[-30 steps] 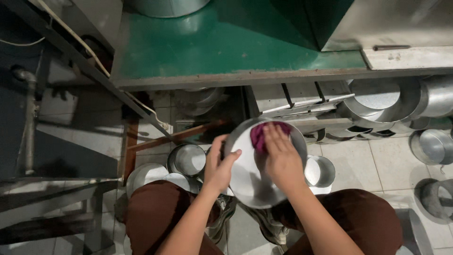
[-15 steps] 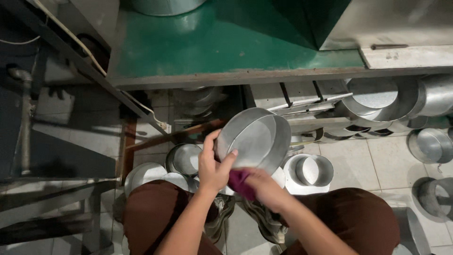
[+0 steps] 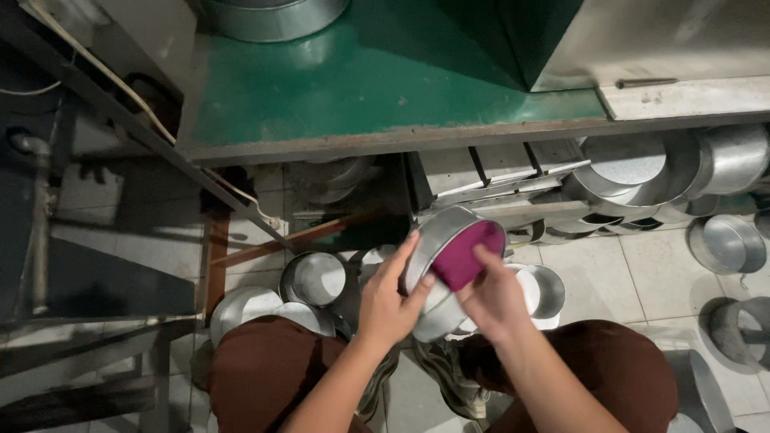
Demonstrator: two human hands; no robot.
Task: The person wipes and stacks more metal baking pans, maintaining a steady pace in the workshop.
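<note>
While I sit with my knees apart at the bottom of the frame, my left hand (image 3: 391, 301) grips a round metal pan (image 3: 443, 265) at centre frame. My left fingers (image 3: 399, 258) are closed around its outer wall, with the thumb lying against the lower side. The pan is tilted on edge, its open mouth facing up and to the right.

My right hand (image 3: 496, 295) presses a purple cloth (image 3: 468, 253) into the pan's interior. The right fingers are curled over the cloth, holding it flat against the inner surface just below the rim; the cloth touches the pan and covers much of the visible inside.

Directly below and right of the pan, a smaller round tin (image 3: 544, 290) rests on the tiled floor (image 3: 609, 265), partly hidden by my right hand. To the left of my left hand, further round tins (image 3: 314, 278) lie on the floor, near my left knee.

Across the upper centre of the frame runs a green worktop (image 3: 361, 80), with a large metal basin (image 3: 273, 16) at its top edge. At the right of the frame, a stack of larger pans (image 3: 642, 172) leans beneath the worktop, and single tins (image 3: 728, 243) stand on the floor near the right edge.
</note>
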